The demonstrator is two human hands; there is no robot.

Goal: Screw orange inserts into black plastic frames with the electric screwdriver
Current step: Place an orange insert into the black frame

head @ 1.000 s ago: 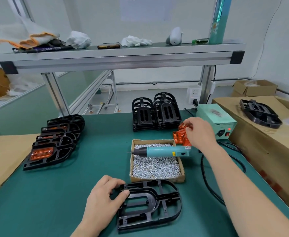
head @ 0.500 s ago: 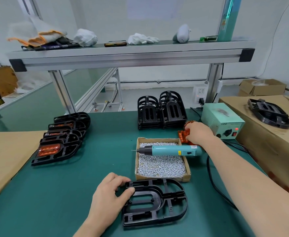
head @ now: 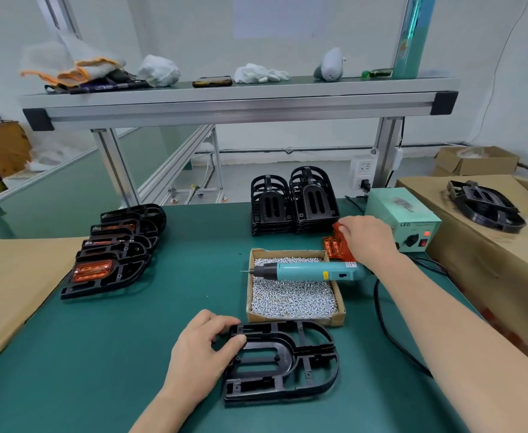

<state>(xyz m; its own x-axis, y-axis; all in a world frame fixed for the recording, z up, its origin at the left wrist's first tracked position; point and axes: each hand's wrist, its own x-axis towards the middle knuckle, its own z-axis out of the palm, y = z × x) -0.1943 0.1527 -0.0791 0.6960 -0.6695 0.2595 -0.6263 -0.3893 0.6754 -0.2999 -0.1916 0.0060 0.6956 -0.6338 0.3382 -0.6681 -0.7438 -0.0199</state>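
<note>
The green power box [head: 402, 214] carries the word "LED" on its front. The paper [head: 275, 14] on the wall has print too blurred to read.

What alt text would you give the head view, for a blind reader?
A person's left hand grips a black frame on a green table while the right hand pinches at a pile of orange inserts farther back. An electric screwdriver lies across an open box of screws between them.

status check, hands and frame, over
Left hand holds black frame. Right hand on orange inserts, hold unclear. Screwdriver lies across screw box, untouched.
</note>
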